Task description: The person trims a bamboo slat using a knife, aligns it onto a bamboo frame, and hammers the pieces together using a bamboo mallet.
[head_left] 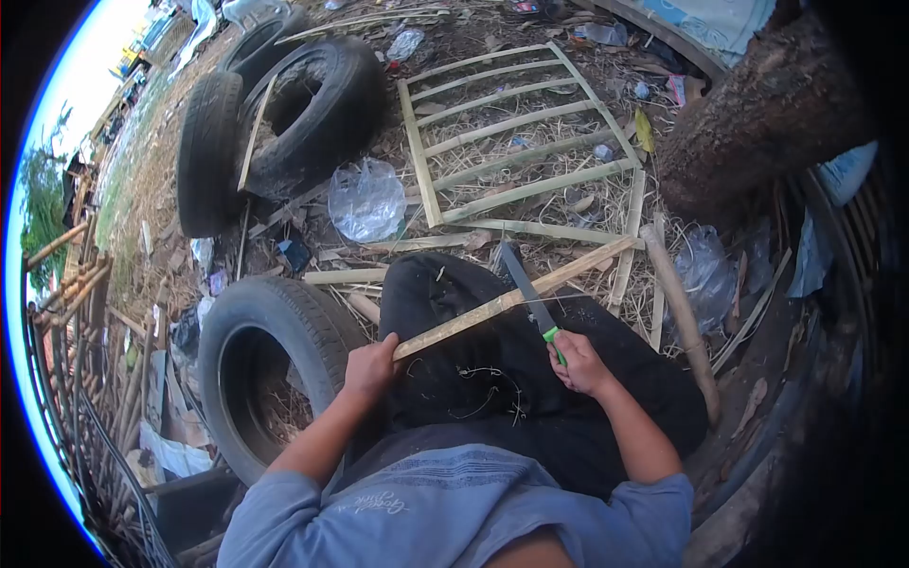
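My left hand [370, 367] is closed around the near end of a flat bamboo strip [464, 322], which slants up to the right across my lap. In my right hand [579, 363] is a knife [530, 292] with a green handle and a long dark blade. The blade crosses the strip beyond its middle and appears to touch its edge. A thin sliver [568, 296] sticks out beside the blade. Curly shavings [492, 379] lie on my dark trousers. Past my knees, a bamboo lattice frame [530, 114] rests on the ground.
One tyre [222, 331] lies at my left; more tyres [355, 95] are piled farther off. A clear plastic bag [367, 201] sits near them. At right are a thick trunk [757, 114] and a wooden stick [684, 322]. Bamboo poles [76, 284] stand at far left.
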Motion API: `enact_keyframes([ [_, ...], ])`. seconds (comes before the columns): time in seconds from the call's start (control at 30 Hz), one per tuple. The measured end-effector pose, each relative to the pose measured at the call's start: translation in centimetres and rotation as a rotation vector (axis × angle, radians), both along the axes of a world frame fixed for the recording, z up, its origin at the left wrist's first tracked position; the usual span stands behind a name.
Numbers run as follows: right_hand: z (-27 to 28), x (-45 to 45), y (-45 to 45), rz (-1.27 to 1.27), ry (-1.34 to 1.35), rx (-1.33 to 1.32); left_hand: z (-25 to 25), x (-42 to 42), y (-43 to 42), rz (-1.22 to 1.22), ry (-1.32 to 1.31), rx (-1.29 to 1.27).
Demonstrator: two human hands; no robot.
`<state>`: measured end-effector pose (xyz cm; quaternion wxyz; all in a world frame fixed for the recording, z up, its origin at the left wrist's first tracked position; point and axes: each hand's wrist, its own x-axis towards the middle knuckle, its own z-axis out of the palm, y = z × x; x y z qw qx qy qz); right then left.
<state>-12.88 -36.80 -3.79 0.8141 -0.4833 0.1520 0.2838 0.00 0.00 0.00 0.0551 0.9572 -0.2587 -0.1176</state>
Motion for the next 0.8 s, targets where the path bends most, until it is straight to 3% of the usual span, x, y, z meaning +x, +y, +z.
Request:
enact_keyframes([
  [0.07, 0.3, -0.7, -0.2, -0.14, -0.385, -0.706, 0.5, -1.1, -1.9, -0.009, 0.009, -0.05],
  [0.17, 0.5, 0.9, 3.1, -0.198, -0.357, -0.58, 1.4, 0.4, 0.4, 0.003, 0.025, -0.035],
  [0.3, 2.4, 0.9, 2.1, 0.004, 0.02, -0.119, 0.9, 0.5, 0.5, -0.011, 0.038, -0.101],
  [0.33, 2.3, 0.8, 2.6, 0.025, -0.02, -0.114, 0.9, 0.5, 0.6, -0.01, 0.045, -0.099],
  [0.57, 1.7, 0.7, 2.7, -0.143, -0.141, -0.281, 0.6, 0.6, 0.9, 0.002, 0.036, -0.182],
  [0.67, 2.3, 1.5, 0.9, -0.498, -0.176, -0.43, 1.1, 1.1, 0.9, 0.001, 0.121, -0.102],
  [0.8, 3.8, 2.7, -1.5, -0.659, -0.227, -0.674, 1.4, 2.5, 1.3, 0.009, 0.253, -0.084],
])
